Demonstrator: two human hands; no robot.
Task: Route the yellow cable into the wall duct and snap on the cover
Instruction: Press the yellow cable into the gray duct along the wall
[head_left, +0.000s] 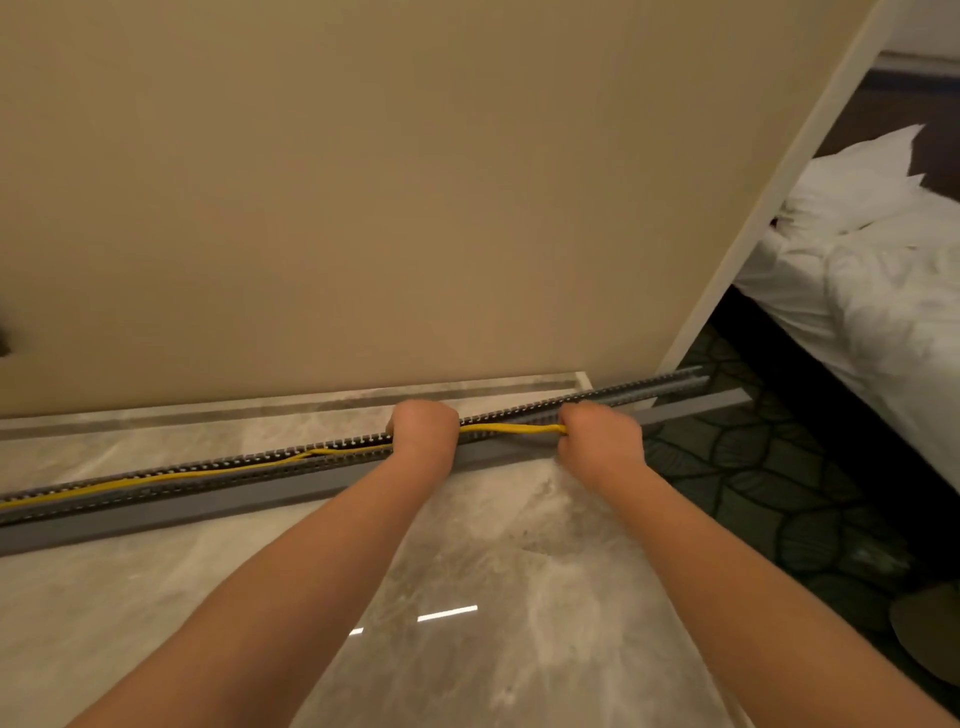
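The slotted duct (208, 470) lies open on the marble floor (467, 571) along the wall (363, 208). The yellow cable (511, 428) rests inside the duct's left section, then rises above the channel between the hands. The left hand (423, 428) is fisted, apparently gripping the cable at the duct. The right hand (602, 439) is curled, pinching the cable. The grey cover (156, 514) lies beside the duct, unfitted.

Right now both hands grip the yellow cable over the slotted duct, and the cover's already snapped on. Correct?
No, the cover is not on. The head view shows it lying on the floor beside the open duct, on the near side. The left hand and right hand do grip the yellow cable over the duct.
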